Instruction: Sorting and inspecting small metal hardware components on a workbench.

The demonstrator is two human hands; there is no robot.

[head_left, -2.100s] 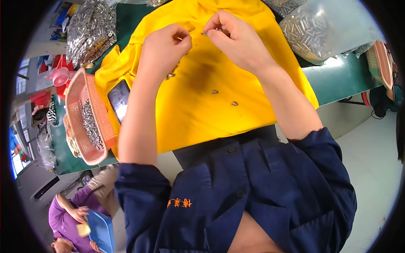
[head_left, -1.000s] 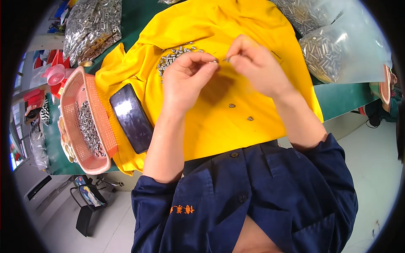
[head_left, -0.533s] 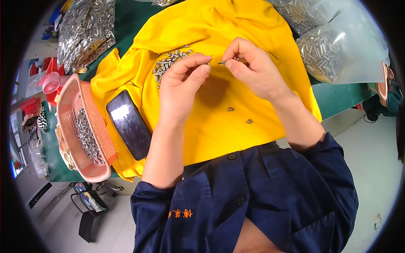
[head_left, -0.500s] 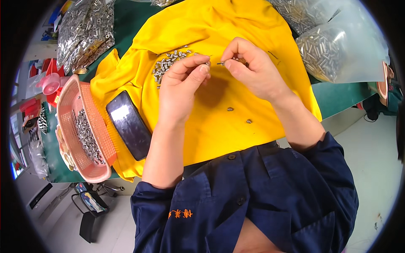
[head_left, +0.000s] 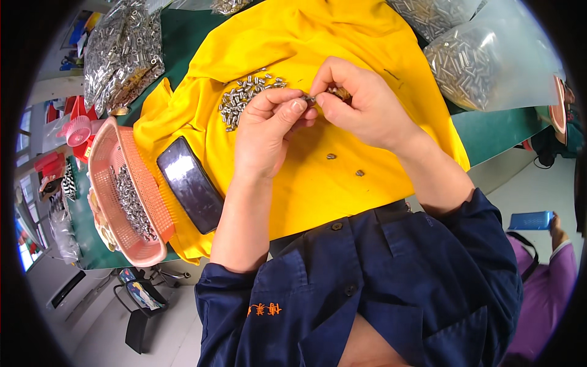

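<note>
While both hands meet over the yellow cloth [head_left: 342,37], the left hand [head_left: 269,131] and right hand [head_left: 361,104] pinch one small metal part [head_left: 309,97] between fingertips; it looks light, rigid and slippery, best gripped by its ends. More parts lie in a loose pile [head_left: 247,95], the pink basket [head_left: 143,211] and clear bags [head_left: 477,58].

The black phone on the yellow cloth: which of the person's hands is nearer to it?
Left. The left hand is just right of and above the phone, its forearm running alongside. The right hand is farther right, beyond the left hand; both pinch a small metal part.
</note>
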